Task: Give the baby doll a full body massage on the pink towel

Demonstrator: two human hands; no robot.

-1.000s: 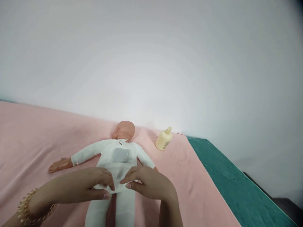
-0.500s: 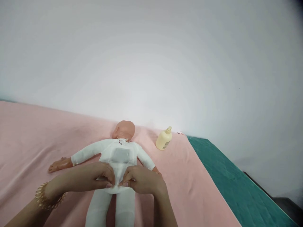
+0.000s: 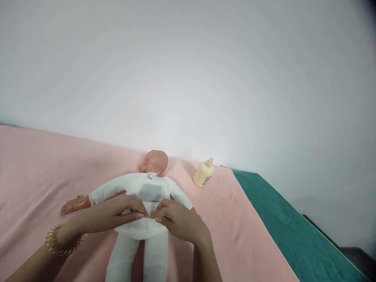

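A doll (image 3: 155, 161) with a white cloth body lies on a pink sheet (image 3: 229, 235), its head toward the wall and a grey patch (image 3: 150, 192) on its chest. My left hand (image 3: 129, 213) is closed over the belly, its fingertips pinched at the white cloth (image 3: 141, 232). Opposite it, my right hand (image 3: 173, 217) is pinched on the same cloth, the two sets of fingertips nearly touching below the patch. What lies right between the fingertips is too small to make out beyond white cloth.
A pale yellow pump bottle (image 3: 203, 173) stands right of the doll's head. Green padding (image 3: 282, 215) shows beyond the sheet at the right. A white wall (image 3: 188, 78) rises behind. A dark object (image 3: 355, 258) is at the lower right edge.
Both hands have moved up the doll's belly toward the chest patch, and their fingertips are closer together. The cloth at the lower belly is now uncovered and flatter.
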